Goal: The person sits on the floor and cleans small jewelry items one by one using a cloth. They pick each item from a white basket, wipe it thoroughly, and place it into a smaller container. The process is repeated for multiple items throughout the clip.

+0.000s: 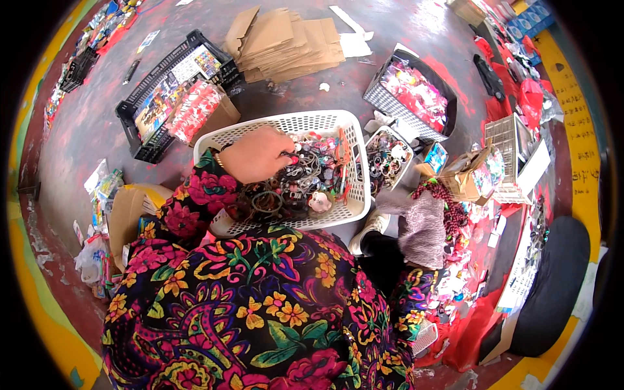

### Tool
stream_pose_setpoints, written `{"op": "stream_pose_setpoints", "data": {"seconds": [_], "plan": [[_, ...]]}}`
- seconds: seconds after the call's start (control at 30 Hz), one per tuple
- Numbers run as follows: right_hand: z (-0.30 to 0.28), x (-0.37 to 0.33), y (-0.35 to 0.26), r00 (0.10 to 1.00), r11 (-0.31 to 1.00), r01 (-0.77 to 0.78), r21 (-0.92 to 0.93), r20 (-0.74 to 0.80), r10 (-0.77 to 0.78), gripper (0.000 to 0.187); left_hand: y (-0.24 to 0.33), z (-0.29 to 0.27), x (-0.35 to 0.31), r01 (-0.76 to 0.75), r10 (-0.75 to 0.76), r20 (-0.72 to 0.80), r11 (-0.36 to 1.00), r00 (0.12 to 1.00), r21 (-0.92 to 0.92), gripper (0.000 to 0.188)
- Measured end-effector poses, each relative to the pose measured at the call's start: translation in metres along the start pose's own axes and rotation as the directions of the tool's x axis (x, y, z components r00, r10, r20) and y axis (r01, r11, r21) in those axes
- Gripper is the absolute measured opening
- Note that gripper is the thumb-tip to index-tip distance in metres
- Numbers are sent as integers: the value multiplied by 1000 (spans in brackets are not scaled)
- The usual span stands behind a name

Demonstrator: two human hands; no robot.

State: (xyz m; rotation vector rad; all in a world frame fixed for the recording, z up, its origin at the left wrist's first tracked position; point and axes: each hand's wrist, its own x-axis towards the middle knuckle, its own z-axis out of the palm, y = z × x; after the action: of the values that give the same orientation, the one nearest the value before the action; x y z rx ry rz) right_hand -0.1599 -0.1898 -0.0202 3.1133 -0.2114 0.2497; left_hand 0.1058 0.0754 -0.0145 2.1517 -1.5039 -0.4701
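Observation:
My left hand [257,155], with a bracelet at the wrist, reaches over the white plastic basket [356,149]. Its fingers are closed together above the contents; something small, dark and red shows at the fingertips, too small to name. A tangled heap of hair ties [305,172], mostly dark with some grey and orange, fills the basket. Among them lies a round pink piece [320,202] near the front. On the right, fuzzy grey-mauve fabric [421,231] covers the end of my right arm, beside the basket and a smaller white container [408,170] of similar small pieces. No right fingers can be made out.
A black crate [140,146] with packaged goods stands at far left, flattened cardboard [286,42] behind. A grey basket [403,110] of pink packets is at far right. Cartons [463,179], a cream crate [504,140] and dark-red beads [455,218] lie to the right; a cardboard box [127,218] sits left.

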Motion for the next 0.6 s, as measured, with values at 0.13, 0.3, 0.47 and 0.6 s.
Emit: {"op": "stream_pose_setpoints", "data": {"seconds": [0.13,0.3,0.47,0.6], "plan": [[-22,21,-32,996,987,-6,163,87,-8,28,0,18,-3,24,-15,-61,989,998,147,13],[-12,27,-33,994,930,74,361,-107,-37,34,-10,28,1,62,-59,-147,998,987,17,10],[-19,14,-34,991,914,-85,396,-58,117,35,-4,6,3,1,-117,-195,859,974,-512,5],[-22,12,-40,977,912,-137,386,-99,189,29,13,-15,2,-24,-221,-132,433,966,-901,8]]}}
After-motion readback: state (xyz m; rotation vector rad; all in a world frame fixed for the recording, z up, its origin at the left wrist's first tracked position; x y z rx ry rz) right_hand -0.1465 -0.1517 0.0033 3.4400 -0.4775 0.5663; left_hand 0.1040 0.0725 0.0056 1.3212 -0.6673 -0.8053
